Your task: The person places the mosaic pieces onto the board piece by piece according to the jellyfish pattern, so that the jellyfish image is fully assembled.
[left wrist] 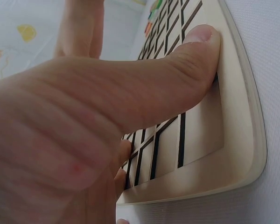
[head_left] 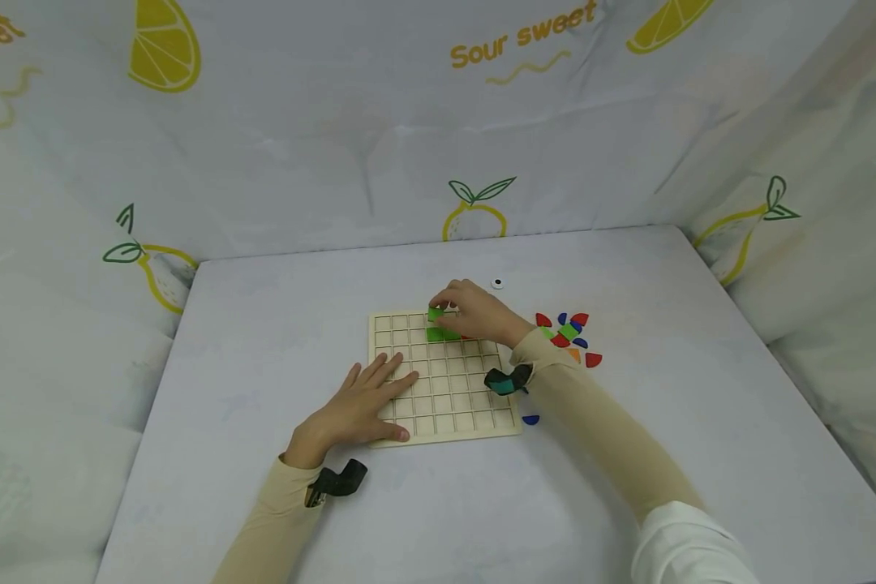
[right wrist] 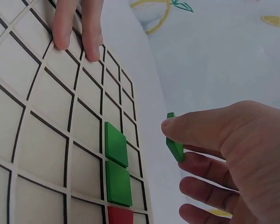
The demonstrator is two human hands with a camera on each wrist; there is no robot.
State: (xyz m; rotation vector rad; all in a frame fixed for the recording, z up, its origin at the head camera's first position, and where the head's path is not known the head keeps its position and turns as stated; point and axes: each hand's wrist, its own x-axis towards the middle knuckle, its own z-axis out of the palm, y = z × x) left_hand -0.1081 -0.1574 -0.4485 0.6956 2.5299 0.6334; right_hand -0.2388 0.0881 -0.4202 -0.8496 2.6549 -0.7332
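Observation:
My right hand (head_left: pixel 479 312) pinches a green tile (right wrist: pixel 175 143) between thumb and fingertips, held above the far part of a wooden grid board (head_left: pixel 438 381). In the right wrist view two green square tiles (right wrist: pixel 115 144) sit side by side in the board's cells, with a red piece (right wrist: pixel 120 215) just beyond them in the same line. My left hand (head_left: pixel 361 410) lies spread over the board's near left corner. Its thumb rests on the board near the edge, as the left wrist view shows, and the other fingertips touch the grid farther up.
Right of the board lies a loose group of small red, blue, green and orange pieces, among them a red quarter piece (head_left: pixel 594 359). A blue half-round piece (head_left: pixel 530 419) is by the board's near right corner. A small white disc with a black dot (head_left: pixel 497 284) lies behind the board.

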